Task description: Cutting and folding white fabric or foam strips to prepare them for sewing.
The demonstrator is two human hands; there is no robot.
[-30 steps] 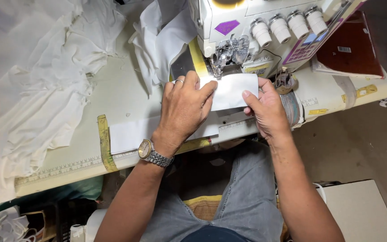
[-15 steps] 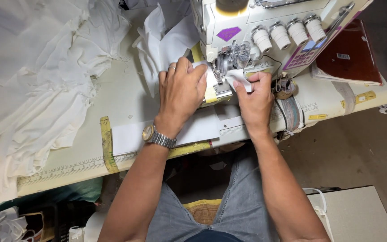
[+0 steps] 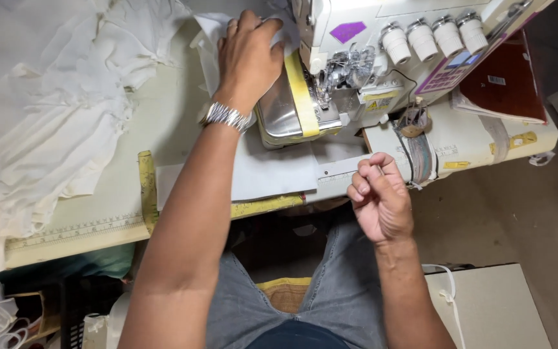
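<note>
Beside machine (image 3: 382,58), left hand (image 3: 248,55) — on cloth (image 3: 221,39)

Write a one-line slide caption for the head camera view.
Left hand rests on white fabric beside an overlock sewing machine, while the right hand is curled closed, raised off the sewing table.

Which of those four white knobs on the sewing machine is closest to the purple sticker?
The leftmost white knob, right beside the purple sticker. The other three run off in a row toward the machine's right end.
</note>
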